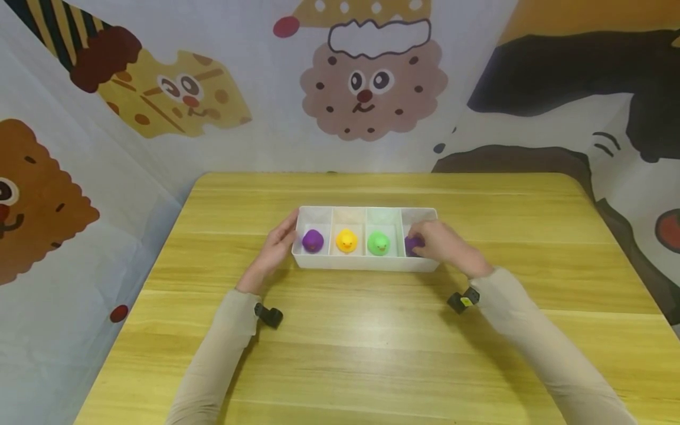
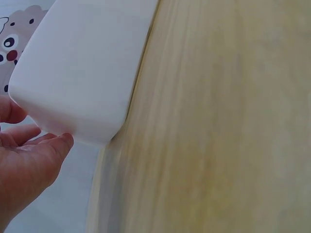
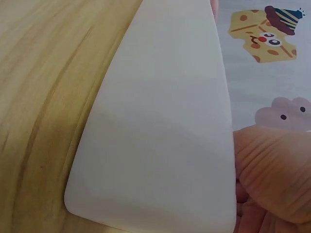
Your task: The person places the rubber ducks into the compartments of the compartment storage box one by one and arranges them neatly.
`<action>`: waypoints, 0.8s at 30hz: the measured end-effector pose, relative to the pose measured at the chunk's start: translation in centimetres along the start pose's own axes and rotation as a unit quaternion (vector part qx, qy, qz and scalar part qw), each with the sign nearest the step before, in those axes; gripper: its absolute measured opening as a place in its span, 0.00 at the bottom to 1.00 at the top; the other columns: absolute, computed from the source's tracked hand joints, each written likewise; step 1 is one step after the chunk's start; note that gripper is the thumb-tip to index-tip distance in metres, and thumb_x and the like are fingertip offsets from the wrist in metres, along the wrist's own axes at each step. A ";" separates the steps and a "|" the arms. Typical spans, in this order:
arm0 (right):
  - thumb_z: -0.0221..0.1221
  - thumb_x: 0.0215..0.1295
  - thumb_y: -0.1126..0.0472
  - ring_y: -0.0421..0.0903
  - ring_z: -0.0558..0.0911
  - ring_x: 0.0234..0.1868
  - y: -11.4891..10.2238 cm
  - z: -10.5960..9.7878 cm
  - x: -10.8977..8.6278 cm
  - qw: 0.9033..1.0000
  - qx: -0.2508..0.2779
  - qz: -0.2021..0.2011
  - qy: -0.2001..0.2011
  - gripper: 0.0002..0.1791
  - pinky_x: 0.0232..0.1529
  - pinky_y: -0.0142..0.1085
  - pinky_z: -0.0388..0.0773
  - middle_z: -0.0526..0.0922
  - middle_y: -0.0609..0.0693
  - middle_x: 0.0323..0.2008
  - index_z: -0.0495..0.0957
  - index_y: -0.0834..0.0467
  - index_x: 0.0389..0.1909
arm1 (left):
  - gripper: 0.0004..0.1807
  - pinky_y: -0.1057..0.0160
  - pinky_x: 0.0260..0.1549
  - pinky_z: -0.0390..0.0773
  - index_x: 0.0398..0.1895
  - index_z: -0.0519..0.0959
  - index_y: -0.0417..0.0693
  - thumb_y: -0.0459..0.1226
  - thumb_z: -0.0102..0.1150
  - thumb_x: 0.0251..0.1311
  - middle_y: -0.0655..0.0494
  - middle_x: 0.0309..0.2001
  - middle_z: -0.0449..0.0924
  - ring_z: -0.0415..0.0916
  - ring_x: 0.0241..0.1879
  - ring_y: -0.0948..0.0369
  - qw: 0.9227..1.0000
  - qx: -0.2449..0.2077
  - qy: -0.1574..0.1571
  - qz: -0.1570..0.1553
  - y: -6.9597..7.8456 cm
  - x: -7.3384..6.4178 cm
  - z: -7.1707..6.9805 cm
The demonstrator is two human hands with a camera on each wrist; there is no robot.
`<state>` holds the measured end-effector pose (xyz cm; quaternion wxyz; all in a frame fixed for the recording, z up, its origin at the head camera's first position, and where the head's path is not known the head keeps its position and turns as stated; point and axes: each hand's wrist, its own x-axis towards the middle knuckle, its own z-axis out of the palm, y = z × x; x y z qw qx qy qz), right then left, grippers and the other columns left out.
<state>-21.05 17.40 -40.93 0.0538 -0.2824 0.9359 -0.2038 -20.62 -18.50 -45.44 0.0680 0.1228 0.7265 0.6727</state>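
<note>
A long white box point(image 1: 365, 264) with a row of compartments sits on the wooden table. From the left, the compartments hold a purple rubber duck point(image 1: 313, 241), a yellow rubber duck point(image 1: 347, 241) and a green rubber duck point(image 1: 379, 243). My left hand point(image 1: 277, 248) rests against the box's left end; its fingertips point(image 2: 62, 141) touch the end wall in the left wrist view. Inside the rightmost compartment my right hand point(image 1: 443, 243) pinches a second purple duck point(image 1: 414, 246), partly covered by the fingers. In the right wrist view the box's wall hides those fingertips.
The wooden table point(image 1: 366, 354) reaches up to a cloth backdrop point(image 1: 265, 147) printed with cartoon food faces. A small black camera is strapped to each wrist, one on the left sleeve point(image 1: 228, 330) and one on the right sleeve point(image 1: 531, 319).
</note>
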 end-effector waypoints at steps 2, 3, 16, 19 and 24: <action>0.66 0.47 0.72 0.51 0.80 0.31 0.0 0.0 0.0 1.000 -0.002 -0.002 -0.001 0.10 0.35 0.44 0.80 0.83 0.58 0.30 0.80 0.68 0.33 | 0.28 0.54 0.69 0.48 0.71 0.48 0.34 0.24 0.34 0.68 0.39 0.71 0.47 0.47 0.70 0.47 1.000 0.001 0.001 -0.003 0.0 0.0 0.0; 0.66 0.47 0.73 0.51 0.80 0.31 0.1 0.0 0.0 1.000 -0.003 -0.002 -0.001 0.10 0.34 0.44 0.80 0.83 0.58 0.30 0.80 0.68 0.33 | 0.28 0.55 0.69 0.48 0.71 0.48 0.35 0.24 0.34 0.68 0.39 0.71 0.48 0.47 0.70 0.47 1.000 0.000 0.001 -0.003 0.0 0.0 0.0; 0.62 0.56 0.69 0.60 0.80 0.45 0.7 -0.6 -0.7 0.993 0.099 0.059 0.019 0.16 0.47 0.52 0.78 0.80 0.65 0.43 0.76 0.71 0.46 | 0.29 0.54 0.69 0.50 0.71 0.50 0.36 0.24 0.37 0.67 0.40 0.71 0.50 0.50 0.70 0.47 1.000 -0.013 0.001 -0.003 0.0 0.4 0.1; 0.61 0.58 0.69 0.61 0.78 0.47 1.1 -0.9 -1.1 0.985 0.151 0.071 0.040 0.18 0.50 0.53 0.76 0.79 0.67 0.45 0.74 0.71 0.49 | 0.28 0.54 0.69 0.51 0.70 0.53 0.35 0.25 0.40 0.67 0.40 0.70 0.53 0.51 0.69 0.47 0.999 -0.031 0.021 -0.011 -0.3 0.3 -0.1; 0.60 0.59 0.70 0.59 0.79 0.46 2.3 -1.5 -2.1 0.971 0.203 0.065 0.103 0.16 0.49 0.44 0.79 0.80 0.67 0.44 0.75 0.72 0.48 | 0.26 0.57 0.69 0.50 0.70 0.55 0.38 0.32 0.40 0.70 0.46 0.71 0.53 0.49 0.70 0.54 0.995 -0.060 0.068 -0.044 -0.1 -0.4 -0.8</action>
